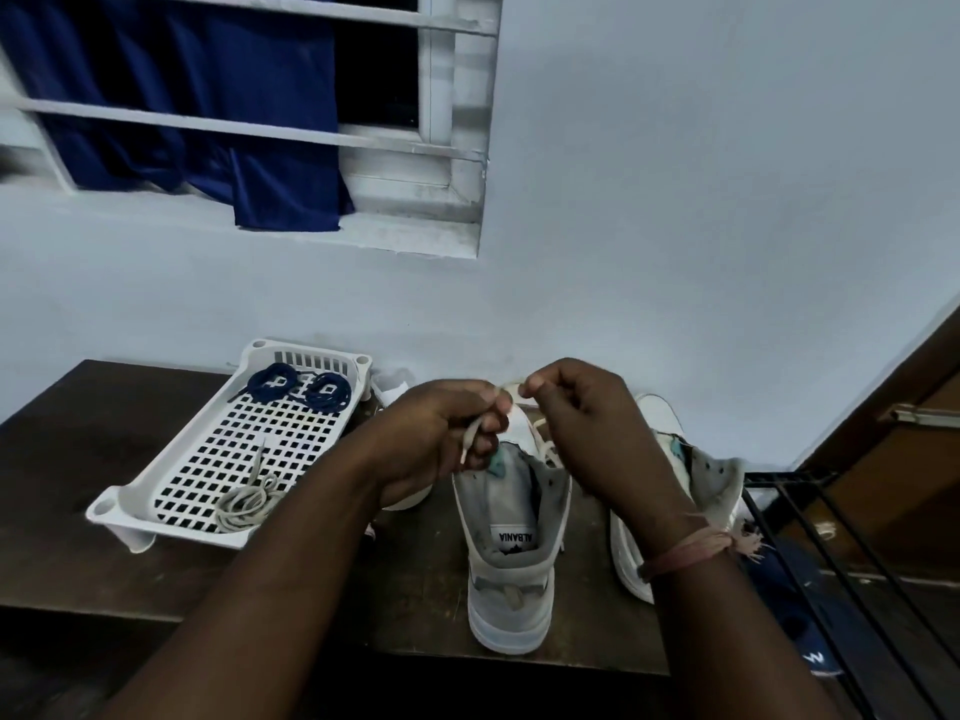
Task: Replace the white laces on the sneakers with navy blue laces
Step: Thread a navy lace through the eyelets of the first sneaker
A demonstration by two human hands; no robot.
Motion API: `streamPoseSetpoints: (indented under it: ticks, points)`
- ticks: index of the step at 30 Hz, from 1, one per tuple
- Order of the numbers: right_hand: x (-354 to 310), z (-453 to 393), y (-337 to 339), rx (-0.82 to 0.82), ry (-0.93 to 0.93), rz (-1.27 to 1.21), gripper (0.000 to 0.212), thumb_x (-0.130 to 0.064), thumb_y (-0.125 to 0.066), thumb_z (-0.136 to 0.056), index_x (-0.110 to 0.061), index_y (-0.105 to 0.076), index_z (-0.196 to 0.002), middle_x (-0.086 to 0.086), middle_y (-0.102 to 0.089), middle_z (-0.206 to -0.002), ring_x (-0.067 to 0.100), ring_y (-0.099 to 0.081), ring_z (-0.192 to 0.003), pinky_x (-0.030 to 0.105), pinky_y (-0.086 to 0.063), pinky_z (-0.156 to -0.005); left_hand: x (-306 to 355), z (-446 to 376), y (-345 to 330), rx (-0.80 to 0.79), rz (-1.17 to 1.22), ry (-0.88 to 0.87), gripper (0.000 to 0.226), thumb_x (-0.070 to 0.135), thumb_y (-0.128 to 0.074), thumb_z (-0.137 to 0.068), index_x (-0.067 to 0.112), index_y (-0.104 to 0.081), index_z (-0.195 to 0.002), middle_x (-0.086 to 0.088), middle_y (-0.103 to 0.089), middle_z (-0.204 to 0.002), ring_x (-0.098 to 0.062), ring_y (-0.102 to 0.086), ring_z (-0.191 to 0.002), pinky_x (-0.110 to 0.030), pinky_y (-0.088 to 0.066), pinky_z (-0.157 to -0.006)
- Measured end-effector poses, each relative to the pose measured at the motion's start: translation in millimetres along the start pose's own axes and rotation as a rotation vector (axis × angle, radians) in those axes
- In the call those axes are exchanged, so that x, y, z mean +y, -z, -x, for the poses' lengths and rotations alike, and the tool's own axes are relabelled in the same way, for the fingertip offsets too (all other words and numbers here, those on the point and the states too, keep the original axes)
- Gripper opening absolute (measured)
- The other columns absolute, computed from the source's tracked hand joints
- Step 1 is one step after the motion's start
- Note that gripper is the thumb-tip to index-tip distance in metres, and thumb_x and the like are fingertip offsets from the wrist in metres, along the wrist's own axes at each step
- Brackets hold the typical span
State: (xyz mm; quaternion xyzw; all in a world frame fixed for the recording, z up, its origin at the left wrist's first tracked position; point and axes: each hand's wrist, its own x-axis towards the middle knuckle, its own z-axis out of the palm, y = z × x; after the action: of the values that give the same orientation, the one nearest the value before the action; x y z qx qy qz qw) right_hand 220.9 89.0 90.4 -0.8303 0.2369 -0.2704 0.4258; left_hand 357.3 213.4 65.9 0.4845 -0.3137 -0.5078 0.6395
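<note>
Sneaker [511, 553] on the bench [104, 459], long axis running away from the person, heel near, toe toward the wall. Hands: left hand [441, 439] and right hand [582, 428], each grip pinching the white lace [511, 391] above the tongue. Risk: a hard pull likely snags the lace in an eyelet or tips the shoe over.

From my seat the table [78, 459] reads as dark wood, matt and a little scuffed. The tray [171, 491] on it is white moulded plastic, smooth, with a faint sheen along its rim. The navy laces [301, 389] look like woven cord — so does the dull off-white lace [244, 504] coiled nearby. The sneaker [511, 579] I see best shows matt pale panels and a soft grey fabric lining. On the right wrist sits a frayed thread band [691, 550] — rough cloth.
</note>
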Motion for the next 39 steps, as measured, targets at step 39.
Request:
streamPoseSetpoints:
  ticks: [39]
  points:
    - [44,9,7,0.164,0.091,-0.083,0.019,-0.019,-0.061,-0.101,-0.024,-0.072,-0.086,-0.008,-0.070,-0.074,0.008,-0.063,-0.068,0.029,-0.048,-0.064,-17,-13,-27,-0.009,0.082,-0.162,0.044,0.008,-0.046,-0.087,-0.013,-0.064,-0.121,-0.009,-0.063,-0.081,-0.016,-0.054,-0.069,-0.025,-0.046,-0.068]
